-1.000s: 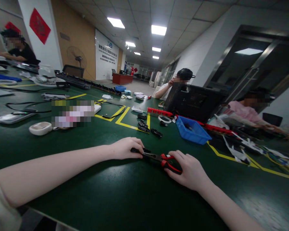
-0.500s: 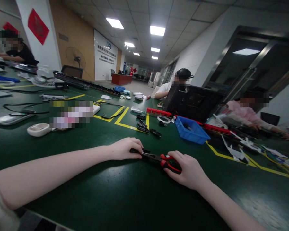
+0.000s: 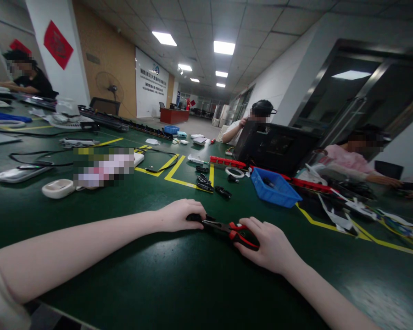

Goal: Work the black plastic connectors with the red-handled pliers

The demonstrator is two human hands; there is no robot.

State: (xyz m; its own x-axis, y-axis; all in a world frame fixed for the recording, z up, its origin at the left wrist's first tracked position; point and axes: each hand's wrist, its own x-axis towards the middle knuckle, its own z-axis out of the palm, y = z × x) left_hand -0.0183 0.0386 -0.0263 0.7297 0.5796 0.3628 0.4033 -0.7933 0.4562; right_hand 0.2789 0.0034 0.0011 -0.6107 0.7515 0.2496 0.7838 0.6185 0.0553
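Note:
Fingers of my left hand (image 3: 184, 214) pinch a small black part (image 3: 193, 217), mostly covered by them, so its kind is unclear. My right hand (image 3: 266, 241) is wrapped round the red and black handles of a pair of long-nose pliers (image 3: 236, 231). The pliers' jaws point left and meet the black part at my left fingertips. Whether the jaws grip it I cannot tell. Both hands are low over the green table (image 3: 179, 279). Several small black parts (image 3: 204, 183) lie beyond them, near a yellow tape outline.
A blue bin (image 3: 275, 190) with dark items stands to the right, by a red strip (image 3: 227, 162) and a white cable coil (image 3: 234, 172). A large black case (image 3: 278, 149) rises behind. White devices (image 3: 58, 188) and black cable lie left. Other people sit around the table.
My hands and the pliers stay almost in place. The view has shifted slightly. The person behind the black case has raised a hand toward the head.

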